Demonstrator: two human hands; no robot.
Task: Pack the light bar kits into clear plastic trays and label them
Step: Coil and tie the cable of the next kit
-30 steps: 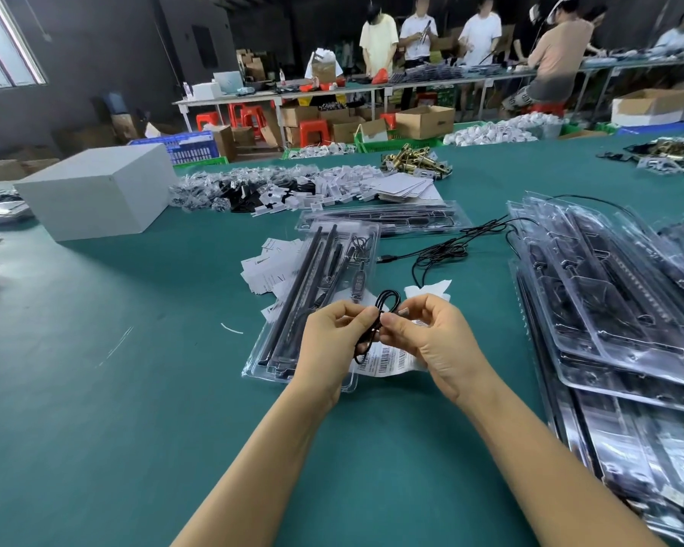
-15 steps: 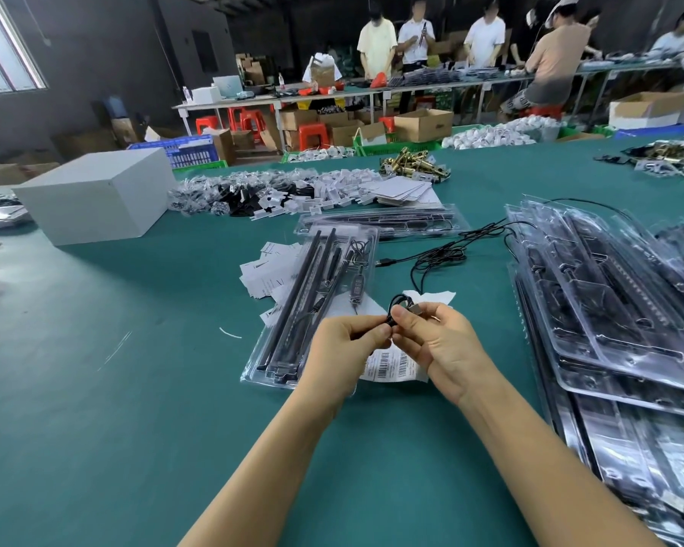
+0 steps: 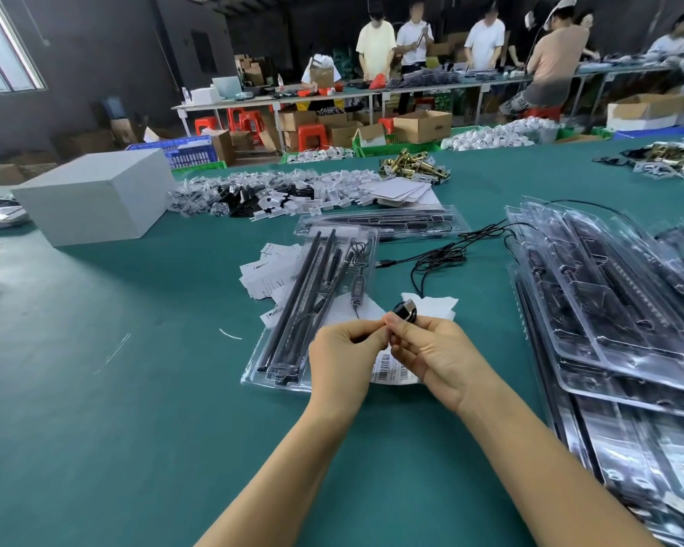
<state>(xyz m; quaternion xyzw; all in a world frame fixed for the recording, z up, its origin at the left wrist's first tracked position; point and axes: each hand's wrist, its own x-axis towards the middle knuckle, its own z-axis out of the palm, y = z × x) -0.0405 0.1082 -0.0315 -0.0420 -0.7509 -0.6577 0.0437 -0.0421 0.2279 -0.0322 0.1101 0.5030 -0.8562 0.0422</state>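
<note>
My left hand and my right hand meet above the table and both pinch a small coiled black cable with a plug end. Just behind them lies a clear plastic tray holding black light bars and an inline controller. White barcode labels lie under my hands, partly hidden. A second filled tray lies farther back.
A tall stack of clear trays fills the right side. A loose black cable trails toward it. Paper slips, a grey box and heaps of small parts lie farther off. Several people work at the far tables.
The long loop of cable has been gathered into a small tight coil between my fingertips. Both hands stayed over the labels beside the tray.
</note>
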